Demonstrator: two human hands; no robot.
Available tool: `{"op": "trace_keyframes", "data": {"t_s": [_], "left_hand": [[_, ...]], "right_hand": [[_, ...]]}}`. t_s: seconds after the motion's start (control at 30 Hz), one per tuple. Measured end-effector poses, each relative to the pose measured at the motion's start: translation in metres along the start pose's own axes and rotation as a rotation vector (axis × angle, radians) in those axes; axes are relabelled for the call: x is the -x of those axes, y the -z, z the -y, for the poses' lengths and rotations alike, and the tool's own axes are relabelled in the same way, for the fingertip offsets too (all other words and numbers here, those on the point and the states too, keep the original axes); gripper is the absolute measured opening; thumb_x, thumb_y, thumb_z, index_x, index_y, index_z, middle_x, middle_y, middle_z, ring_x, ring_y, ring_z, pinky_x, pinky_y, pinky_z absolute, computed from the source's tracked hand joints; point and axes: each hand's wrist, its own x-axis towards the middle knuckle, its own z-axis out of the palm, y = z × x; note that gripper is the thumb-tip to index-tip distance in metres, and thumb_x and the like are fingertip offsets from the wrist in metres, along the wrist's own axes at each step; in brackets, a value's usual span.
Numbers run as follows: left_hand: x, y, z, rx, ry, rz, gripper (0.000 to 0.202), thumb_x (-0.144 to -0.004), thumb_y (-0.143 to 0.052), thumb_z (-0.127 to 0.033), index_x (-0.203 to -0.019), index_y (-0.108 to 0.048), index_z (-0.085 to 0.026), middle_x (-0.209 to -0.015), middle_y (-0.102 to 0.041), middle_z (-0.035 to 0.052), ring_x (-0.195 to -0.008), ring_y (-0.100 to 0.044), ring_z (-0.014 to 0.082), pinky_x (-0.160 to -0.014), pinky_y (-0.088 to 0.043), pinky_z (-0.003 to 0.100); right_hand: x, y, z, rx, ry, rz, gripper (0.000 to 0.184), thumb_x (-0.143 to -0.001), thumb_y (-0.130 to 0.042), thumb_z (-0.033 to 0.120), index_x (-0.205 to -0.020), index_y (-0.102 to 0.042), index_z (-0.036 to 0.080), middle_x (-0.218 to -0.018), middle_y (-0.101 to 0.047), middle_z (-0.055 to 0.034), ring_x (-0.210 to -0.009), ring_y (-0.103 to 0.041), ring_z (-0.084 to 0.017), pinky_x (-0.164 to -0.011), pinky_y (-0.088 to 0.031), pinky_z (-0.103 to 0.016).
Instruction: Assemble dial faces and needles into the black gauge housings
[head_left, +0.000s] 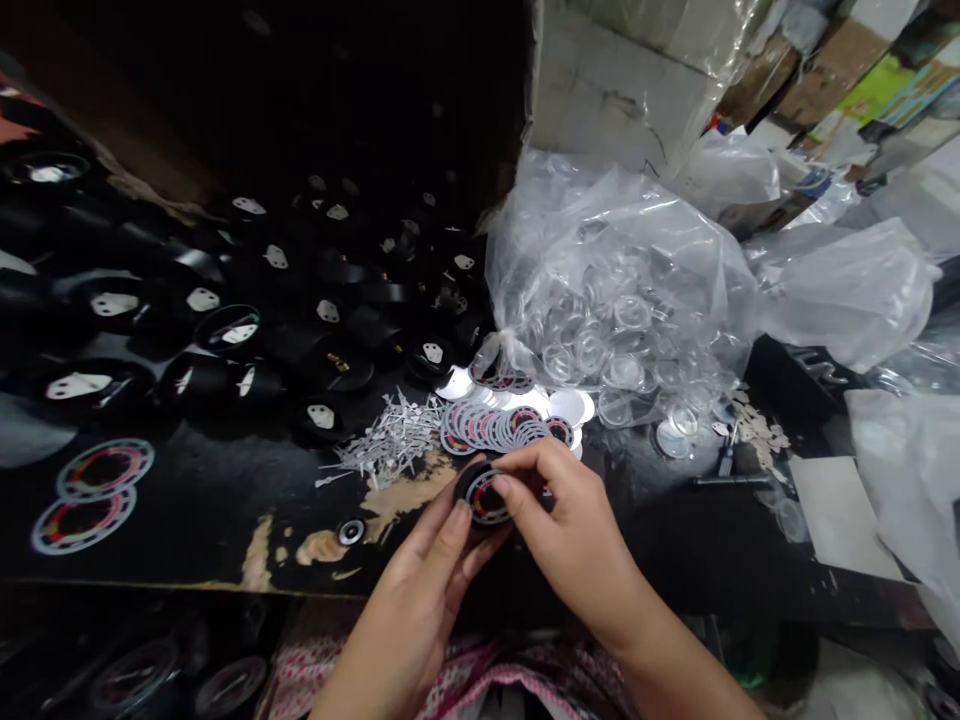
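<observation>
Your left hand [429, 560] grasped the cup [462, 486] at six o'clock; your right hand [571, 515] pinched its dial [484, 502], seemingly almost seated. From the cup, needles [391, 442] at ten and loose dials [491, 428] at twelve lay unfitted.

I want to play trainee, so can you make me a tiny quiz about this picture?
1. True or false: the left hand and right hand both touch the round black part.
2. Which is nearer the heap of thin pointers?
A) row of small printed dials
B) white card
3. How many large printed discs overlap at the far left?

Key: 1. true; 2. A; 3. two
</observation>
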Motion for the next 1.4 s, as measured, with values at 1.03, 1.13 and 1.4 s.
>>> {"op": "trace_keyframes", "data": {"t_s": [1.03,1.13,1.4], "left_hand": [[0.005,0.053,-0.041,-0.013,-0.272,-0.228,0.041,-0.071,-0.082,-0.036,-0.109,-0.072,-0.023,-0.113,-0.075,0.0069,-0.107,-0.069,0.0259,-0.081,-0.06,0.03],[0.011,0.052,-0.039,0.038,-0.289,-0.149,0.031,-0.076,-0.08,-0.033,-0.106,-0.073,-0.024,-0.111,-0.075,0.0064,-0.102,-0.07,0.0243,-0.081,-0.059,0.032],[-0.004,0.025,-0.015,0.165,-0.279,0.106,0.025,-0.088,-0.067,-0.029,-0.112,-0.071,-0.024,-0.114,-0.076,0.0068,-0.11,-0.068,0.0254,-0.104,-0.047,0.047]], "right_hand": [[-0.07,-0.065,0.009,1.082,0.33,0.308,0.021,-0.099,-0.045,0.022,-0.095,-0.065,0.016,-0.097,-0.07,-0.0107,-0.092,-0.064,-0.029,-0.079,-0.038,-0.042],[-0.069,-0.065,0.012,1.059,0.329,0.35,0.016,-0.095,-0.051,0.019,-0.088,-0.065,0.015,-0.091,-0.071,-0.0118,-0.092,-0.066,-0.031,-0.076,-0.037,-0.041],[-0.055,-0.032,-0.053,0.931,0.453,0.164,0.017,-0.091,-0.052,0.026,-0.078,-0.063,0.022,-0.075,-0.068,-0.0051,-0.074,-0.066,-0.026,-0.068,-0.034,-0.036]]}}
